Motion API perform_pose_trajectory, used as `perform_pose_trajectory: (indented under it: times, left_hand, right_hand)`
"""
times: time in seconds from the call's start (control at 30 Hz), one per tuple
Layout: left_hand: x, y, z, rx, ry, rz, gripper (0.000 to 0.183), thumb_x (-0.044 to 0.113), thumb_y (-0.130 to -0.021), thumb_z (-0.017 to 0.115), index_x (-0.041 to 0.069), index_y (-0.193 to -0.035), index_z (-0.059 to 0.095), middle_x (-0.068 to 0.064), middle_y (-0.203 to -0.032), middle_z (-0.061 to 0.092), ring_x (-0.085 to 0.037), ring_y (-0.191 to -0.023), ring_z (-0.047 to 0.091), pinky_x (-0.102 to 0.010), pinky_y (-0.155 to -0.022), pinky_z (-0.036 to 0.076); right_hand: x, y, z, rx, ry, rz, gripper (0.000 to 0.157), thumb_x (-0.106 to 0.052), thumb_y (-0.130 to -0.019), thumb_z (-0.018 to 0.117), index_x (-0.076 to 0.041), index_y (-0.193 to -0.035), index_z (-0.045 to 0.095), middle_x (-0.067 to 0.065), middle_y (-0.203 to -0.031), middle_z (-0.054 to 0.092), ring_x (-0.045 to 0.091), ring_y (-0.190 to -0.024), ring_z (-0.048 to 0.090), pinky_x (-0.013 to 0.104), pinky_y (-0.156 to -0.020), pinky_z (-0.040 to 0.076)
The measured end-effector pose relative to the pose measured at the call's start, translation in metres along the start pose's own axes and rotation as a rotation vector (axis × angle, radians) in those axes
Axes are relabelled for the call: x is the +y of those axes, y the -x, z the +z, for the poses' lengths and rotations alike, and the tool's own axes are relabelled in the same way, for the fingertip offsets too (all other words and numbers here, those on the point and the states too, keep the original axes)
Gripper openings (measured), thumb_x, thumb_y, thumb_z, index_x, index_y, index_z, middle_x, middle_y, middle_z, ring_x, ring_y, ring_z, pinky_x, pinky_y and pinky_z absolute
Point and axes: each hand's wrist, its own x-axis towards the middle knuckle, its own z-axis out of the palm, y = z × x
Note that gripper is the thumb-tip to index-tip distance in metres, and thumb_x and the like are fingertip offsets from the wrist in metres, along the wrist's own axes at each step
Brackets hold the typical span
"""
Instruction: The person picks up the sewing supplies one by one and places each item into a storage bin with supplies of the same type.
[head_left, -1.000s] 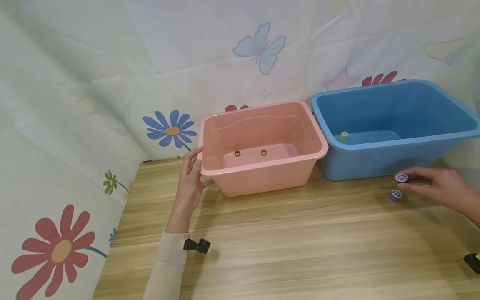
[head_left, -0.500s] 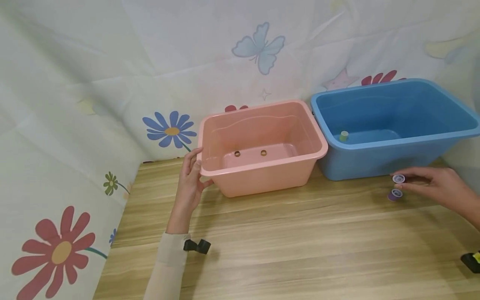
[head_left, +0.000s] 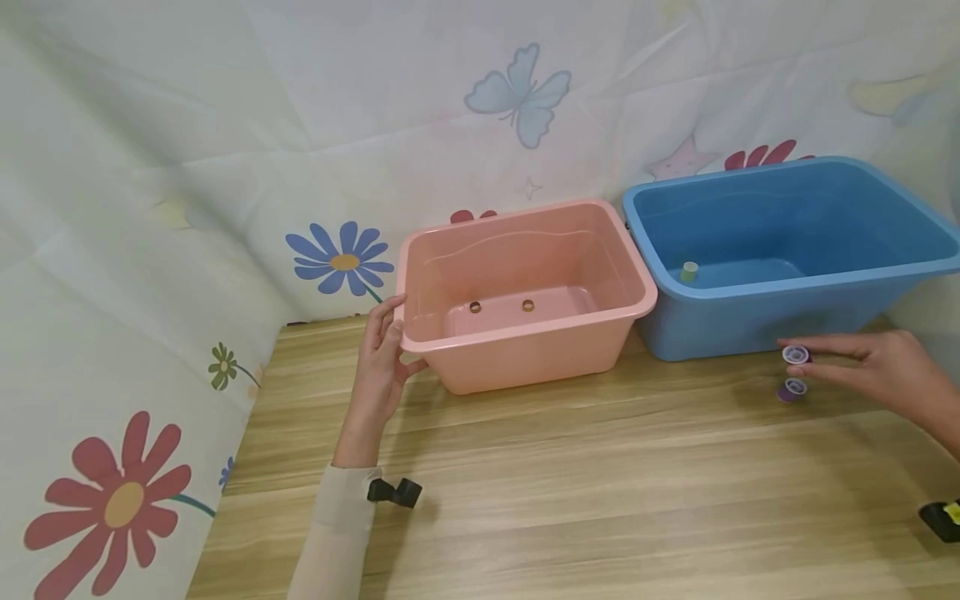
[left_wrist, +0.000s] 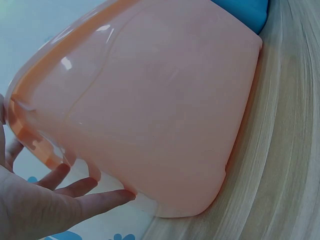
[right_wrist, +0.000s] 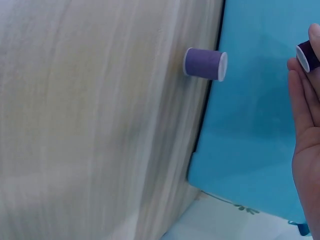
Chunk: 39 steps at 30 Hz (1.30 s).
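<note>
In the head view, my right hand (head_left: pixel 873 362) pinches a purple thread spool (head_left: pixel 796 356) with white ends between thumb and fingers, in front of the blue tub (head_left: pixel 750 321). Just below it a second purple thread spool (head_left: pixel 791 390) stands upright on the table; the right wrist view shows this spool (right_wrist: pixel 205 64) apart from the held spool (right_wrist: pixel 307 56). My left hand (head_left: pixel 381 367) holds the left end of the pink tub (head_left: pixel 532 354) at its rim. Seen from the left wrist, several fingers (left_wrist: pixel 107 199) touch the tub's outer wall under the rim.
Two small brownish-gold rings (head_left: pixel 528 306) lie on the pink tub's floor. Inside the blue tub is a light green spool (head_left: pixel 689 271). Both tubs stand side by side on a wood-grain table (head_left: pixel 570 500), against a printed cloth backdrop (head_left: pixel 360 100).
My right hand has shifted slightly left with its spool, which now sits above the standing spool. The left hand and both tubs have stayed put.
</note>
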Motion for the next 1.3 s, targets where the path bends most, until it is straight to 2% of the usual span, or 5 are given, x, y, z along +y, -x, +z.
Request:
perform_pose_trajectory:
  times: [0.33,0.5,0.8,1.17,1.3]
  left_hand:
    - [0.000,-0.001,0.001,0.008,-0.003,0.004,0.037,0.023,-0.107,0.050,0.023,-0.145,0.047,-0.009,-0.155,0.040,-0.050,-0.138,0.037,-0.055,-0.083,0.057]
    - [0.001,-0.001,0.001,0.009,-0.010,0.002,0.037,0.023,-0.107,0.050,0.024,-0.144,0.047,-0.007,-0.154,0.041,-0.050,-0.138,0.037,-0.055,-0.083,0.057]
    - [-0.001,0.000,0.000,0.012,-0.024,0.000,0.038,0.024,-0.108,0.049,0.024,-0.146,0.046,-0.012,-0.154,0.040,-0.039,-0.130,0.048,-0.050,-0.081,0.059]
    - [0.000,-0.001,0.001,0.010,-0.034,-0.005,0.038,0.024,-0.108,0.048,0.024,-0.146,0.046,-0.010,-0.155,0.039,-0.040,-0.131,0.047,-0.050,-0.082,0.058]
    - [0.000,-0.001,0.001,0.015,-0.032,-0.012,0.038,0.021,-0.109,0.045,0.023,-0.146,0.046,-0.011,-0.156,0.037,-0.039,-0.129,0.048,-0.049,-0.081,0.059]
  right_hand:
    - [-0.012,-0.003,-0.004,0.078,-0.002,-0.148,0.033,-0.011,-0.080,0.085,-0.006,-0.112,0.078,-0.038,-0.097,0.064,-0.024,-0.074,0.053,0.012,-0.053,0.042]
    - [-0.017,-0.003,-0.005,0.099,-0.030,-0.169,0.037,-0.011,-0.078,0.085,-0.017,-0.114,0.079,-0.054,-0.097,0.050,-0.005,-0.046,0.039,0.020,-0.043,0.027]
    - [-0.024,-0.006,-0.011,0.148,-0.009,-0.256,0.041,-0.011,-0.071,0.088,-0.022,-0.110,0.081,-0.053,-0.099,0.050,-0.002,-0.041,0.019,0.018,-0.041,0.021]
    - [-0.035,-0.010,-0.019,0.199,0.042,-0.339,0.041,-0.007,-0.068,0.088,-0.009,-0.108,0.080,-0.053,-0.111,0.044,-0.006,-0.040,0.021,0.016,-0.041,0.019]
    - [-0.038,-0.012,-0.022,0.204,0.062,-0.358,0.041,-0.008,-0.068,0.088,-0.009,-0.108,0.080,-0.036,-0.110,0.056,-0.009,-0.041,0.029,0.015,-0.042,0.020]
